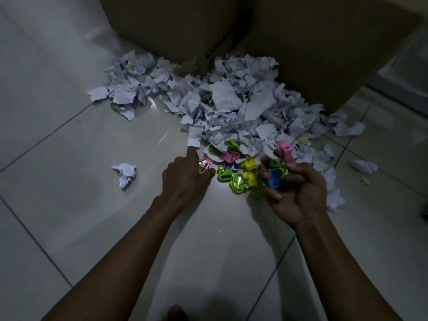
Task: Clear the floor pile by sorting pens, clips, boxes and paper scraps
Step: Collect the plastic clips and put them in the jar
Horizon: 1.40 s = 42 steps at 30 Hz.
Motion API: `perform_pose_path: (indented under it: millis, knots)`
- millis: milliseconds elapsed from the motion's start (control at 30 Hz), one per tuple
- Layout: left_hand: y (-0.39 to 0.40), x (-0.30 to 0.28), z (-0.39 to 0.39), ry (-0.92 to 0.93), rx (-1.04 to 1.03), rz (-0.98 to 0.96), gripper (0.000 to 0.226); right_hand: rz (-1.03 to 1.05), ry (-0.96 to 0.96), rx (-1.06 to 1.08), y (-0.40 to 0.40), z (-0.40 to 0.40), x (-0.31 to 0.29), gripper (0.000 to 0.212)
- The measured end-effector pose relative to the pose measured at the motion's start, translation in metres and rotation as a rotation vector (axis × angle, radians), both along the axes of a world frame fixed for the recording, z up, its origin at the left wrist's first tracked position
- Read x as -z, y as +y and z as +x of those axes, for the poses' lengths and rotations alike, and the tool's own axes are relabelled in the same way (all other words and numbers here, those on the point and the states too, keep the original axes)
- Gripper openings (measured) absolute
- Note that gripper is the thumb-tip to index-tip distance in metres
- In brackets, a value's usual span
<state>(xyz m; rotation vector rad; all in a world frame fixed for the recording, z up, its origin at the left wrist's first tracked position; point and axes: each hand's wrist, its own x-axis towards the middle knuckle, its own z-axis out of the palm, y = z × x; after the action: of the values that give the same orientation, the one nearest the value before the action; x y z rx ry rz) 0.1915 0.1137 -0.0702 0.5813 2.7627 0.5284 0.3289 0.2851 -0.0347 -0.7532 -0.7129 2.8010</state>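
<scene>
Dim indoor storage corner: tiled floor (92,228), big cardboard boxes (324,54).

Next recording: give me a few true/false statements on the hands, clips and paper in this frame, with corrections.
1. The right hand holds several clips, a pink clip among them. True.
2. The left hand lifts a paper ball. False: it reaches down to a clip on the floor; the paper ball lies apart.
3. The paper pile lies against cardboard boxes. True.
4. All loose clips are blue. False: green, yellow and pink show too.
</scene>
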Motion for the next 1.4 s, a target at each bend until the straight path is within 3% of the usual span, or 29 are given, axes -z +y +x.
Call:
perform_pose_path:
  millis: [67, 200, 333, 467, 600, 667, 767, 833, 933, 1133, 1267, 1400]
  knots:
    - [-0.002, -0.003, 0.001, -0.132, -0.111, 0.165, 0.05, 0.025, 0.027, 0.015, 0.002, 0.001, -0.003, 0.052]
    - [-0.001, -0.017, 0.01, -0.553, -0.456, 0.688, 0.042, -0.05, 0.063, 0.045, -0.001, 0.002, 0.0, 0.034]
    - [0.003, -0.025, 0.019, -0.803, -0.607, 0.924, 0.031, -0.244, 0.168, 0.0, -0.011, -0.003, 0.012, 0.035]
    - [0.009, -0.018, 0.032, -0.957, -0.685, 1.031, 0.028, -0.142, 0.031, -0.024, -0.023, -0.013, 0.018, 0.032]
    - [0.015, -0.015, 0.038, -0.938, -0.7, 1.004, 0.025, 0.198, -0.225, -0.066, -0.034, -0.019, 0.01, 0.014]
    - [0.017, -0.017, 0.039, -0.929, -0.711, 1.0, 0.022, 0.61, -0.407, -0.097, -0.038, -0.019, 0.005, 0.011]
    - [0.012, -0.015, 0.034, -1.095, -0.755, 1.081, 0.022, 1.241, -0.461, -0.11, -0.041, -0.025, 0.006, 0.007]
    - [0.005, -0.014, 0.03, -1.235, -0.784, 1.21, 0.023, 1.551, -0.499, -0.21, -0.044, -0.03, 0.008, 0.017]
    - [-0.008, -0.014, 0.025, -1.293, -0.788, 1.4, 0.028, 1.893, -0.612, -0.4, -0.05, -0.037, 0.011, 0.027]
    - [-0.028, -0.011, 0.023, -1.314, -0.676, 1.516, 0.028, 2.076, -0.567, -0.567, -0.058, -0.05, 0.014, 0.018]
    - [-0.031, -0.013, 0.022, -1.29, -0.663, 1.531, 0.038, 2.089, -0.535, -0.649, -0.063, -0.055, 0.013, 0.013]
    - [-0.029, -0.018, 0.017, -1.285, -0.616, 1.495, 0.051, 2.137, -0.533, -0.641, -0.06, -0.053, 0.014, 0.029]
